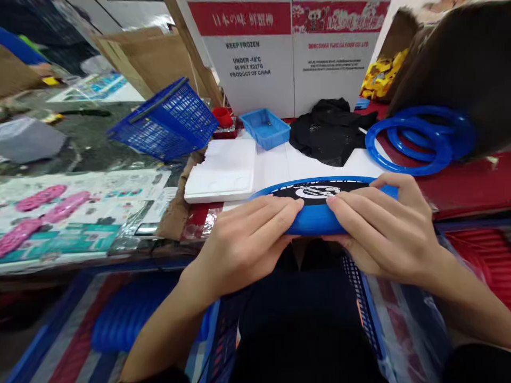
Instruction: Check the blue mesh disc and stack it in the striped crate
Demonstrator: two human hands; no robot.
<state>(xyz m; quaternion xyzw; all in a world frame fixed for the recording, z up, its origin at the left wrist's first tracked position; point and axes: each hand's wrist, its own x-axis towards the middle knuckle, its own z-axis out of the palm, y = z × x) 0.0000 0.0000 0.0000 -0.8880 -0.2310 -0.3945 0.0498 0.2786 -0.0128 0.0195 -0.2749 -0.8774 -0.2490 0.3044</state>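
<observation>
While both hands press the rim, the blue disc sits at the desk's near edge

As the head camera looks down, the left hand [247,239] and the right hand [383,234] meet on the near edge of a blue ring [315,222] with a black printed cloth [319,190] stretched across it. The ring lies flat at the near edge of the desk [471,186], straight ahead of the person. Each grip is closed down on the rim: fingers lie flat over the top and, it seems, thumbs tuck beneath, though the thumbs are hidden. The fingertips of the two hands almost touch at the ring's six o'clock.

My reading is that the cloth edge is being seated into the rim at that near point. Working on around the ring would call for the hands to part towards nine and three o'clock while the cloth stays taut; whether the far edge is already seated cannot be told.

From the ring, spare blue rings [415,141] lie at two o'clock, a heap of black cloth [329,130] at twelve, a small blue tray [265,127] at eleven, a white foam slab [221,170] at ten, and a tilted blue basket [167,119] farther out at ten. A white carton [255,58] marked KEEP FROZEN stands behind them all
</observation>
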